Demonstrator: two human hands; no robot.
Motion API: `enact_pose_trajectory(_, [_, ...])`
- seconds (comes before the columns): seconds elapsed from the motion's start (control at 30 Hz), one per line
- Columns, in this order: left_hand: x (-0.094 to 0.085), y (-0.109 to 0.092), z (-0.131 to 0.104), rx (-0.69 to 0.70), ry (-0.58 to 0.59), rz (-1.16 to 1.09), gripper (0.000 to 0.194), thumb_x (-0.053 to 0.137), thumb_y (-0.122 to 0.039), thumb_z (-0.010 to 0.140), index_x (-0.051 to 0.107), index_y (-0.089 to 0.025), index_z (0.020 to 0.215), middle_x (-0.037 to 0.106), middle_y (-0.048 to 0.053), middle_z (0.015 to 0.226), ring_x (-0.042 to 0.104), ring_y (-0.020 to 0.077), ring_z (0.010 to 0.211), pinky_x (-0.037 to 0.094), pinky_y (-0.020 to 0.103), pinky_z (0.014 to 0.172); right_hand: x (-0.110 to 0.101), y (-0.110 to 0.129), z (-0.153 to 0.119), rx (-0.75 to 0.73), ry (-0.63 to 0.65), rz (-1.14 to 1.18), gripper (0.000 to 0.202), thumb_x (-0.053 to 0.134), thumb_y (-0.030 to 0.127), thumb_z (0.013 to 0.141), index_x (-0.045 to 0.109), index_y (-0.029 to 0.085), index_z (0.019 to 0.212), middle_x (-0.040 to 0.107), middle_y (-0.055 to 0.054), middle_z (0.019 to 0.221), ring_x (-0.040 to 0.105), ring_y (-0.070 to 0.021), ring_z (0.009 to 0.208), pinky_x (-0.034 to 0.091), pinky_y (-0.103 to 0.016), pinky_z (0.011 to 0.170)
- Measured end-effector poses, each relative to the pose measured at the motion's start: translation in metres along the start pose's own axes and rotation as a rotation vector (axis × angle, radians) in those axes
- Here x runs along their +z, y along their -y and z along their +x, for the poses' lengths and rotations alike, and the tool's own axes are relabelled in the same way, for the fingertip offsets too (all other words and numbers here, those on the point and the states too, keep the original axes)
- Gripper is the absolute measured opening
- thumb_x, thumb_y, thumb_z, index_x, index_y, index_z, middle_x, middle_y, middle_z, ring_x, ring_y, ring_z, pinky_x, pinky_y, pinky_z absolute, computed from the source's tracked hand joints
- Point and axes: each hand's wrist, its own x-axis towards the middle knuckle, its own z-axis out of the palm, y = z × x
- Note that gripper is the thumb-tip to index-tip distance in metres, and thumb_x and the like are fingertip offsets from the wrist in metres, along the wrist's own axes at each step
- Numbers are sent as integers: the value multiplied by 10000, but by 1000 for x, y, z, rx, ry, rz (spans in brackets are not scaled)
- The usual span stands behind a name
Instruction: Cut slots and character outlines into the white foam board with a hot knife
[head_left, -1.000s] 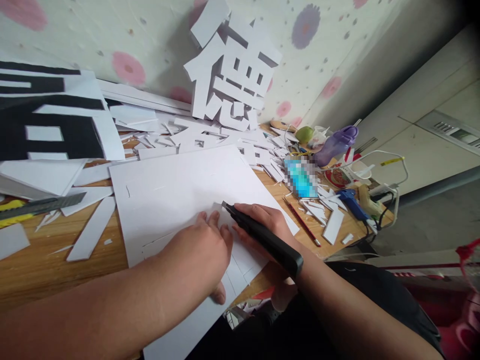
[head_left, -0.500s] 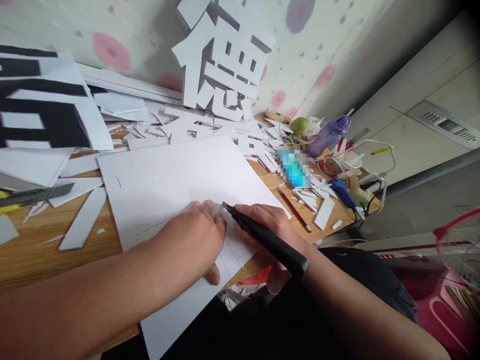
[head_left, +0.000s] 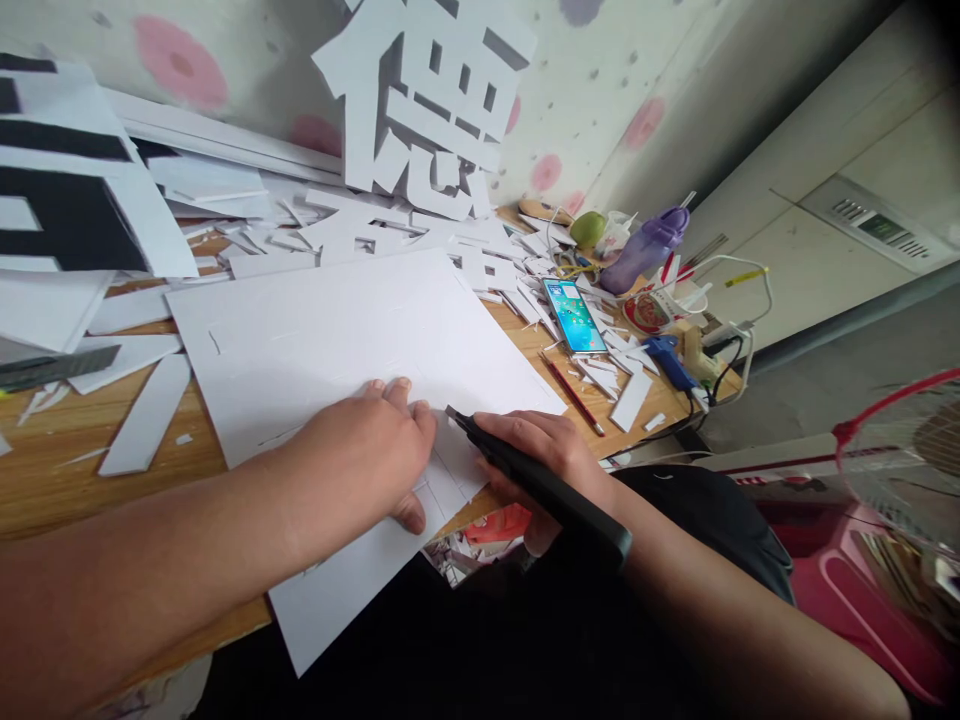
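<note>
A large white board (head_left: 315,330) lies on the wooden table, its near corner jutting over the front edge, with thin lines on its surface. My left hand (head_left: 382,440) presses on it with fingers spread, thumb apart near the front edge. Just to the right, my right hand (head_left: 544,450) grips a black utility knife (head_left: 555,490), whose blade tip is at the board beside my left fingertips. Whether the blade is in the board cannot be made out.
Cut white character shapes (head_left: 442,90) lean on the wall. White scraps, a phone (head_left: 576,315), a red pencil (head_left: 574,393), a blue glue gun (head_left: 671,365) and a purple bottle (head_left: 645,250) are at the right. Another blade (head_left: 60,368) lies left.
The view has shifted, so the board and table things appear further left and higher. My left hand sits slightly further from the knife tip. The knife stays in my right hand.
</note>
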Motion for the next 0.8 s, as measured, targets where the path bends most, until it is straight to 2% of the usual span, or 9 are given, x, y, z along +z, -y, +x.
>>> enact_pose_trajectory(0.1, [-7,-3,-2,-6,101,47,965,965,-455,621,618,17,1388,502,430,1495,589,548,1298,562,539,970,-2,1,-6,-2,-1,-3,302,594,253,988,623,180,1279,767,-83,881,717,-185,703,563,-279,659])
enact_pose_trajectory(0.17, [-9,-4,-1,-11,123,64,927,957,-454,638,629,13,1368,525,417,1474,588,540,1297,560,521,964,-3,0,-10,-23,-1,7,321,600,250,990,610,187,1304,776,-85,892,731,-186,715,569,-276,656])
enact_pose_trajectory(0.47, [-6,-1,-1,20,135,164,923,887,-606,696,619,10,1328,529,403,1450,612,485,1231,571,473,871,-13,5,-28,-75,-11,-16,370,631,218,970,583,165,1333,769,-93,876,730,-193,706,580,-283,642])
enact_pose_trajectory(0.6, [-8,-1,-2,16,157,176,876,874,-599,725,622,11,1302,514,393,1470,591,468,1273,558,456,918,-20,8,-38,-85,2,-17,425,630,202,972,552,178,1389,763,-80,874,731,-187,711,588,-279,642])
enact_pose_trajectory(0.8, [-9,-1,-1,31,155,194,826,865,-596,737,634,-5,1266,569,362,1385,628,441,1202,566,457,891,-27,14,-48,-77,26,-2,484,635,238,973,504,193,1437,784,-103,923,763,-215,761,598,-292,664])
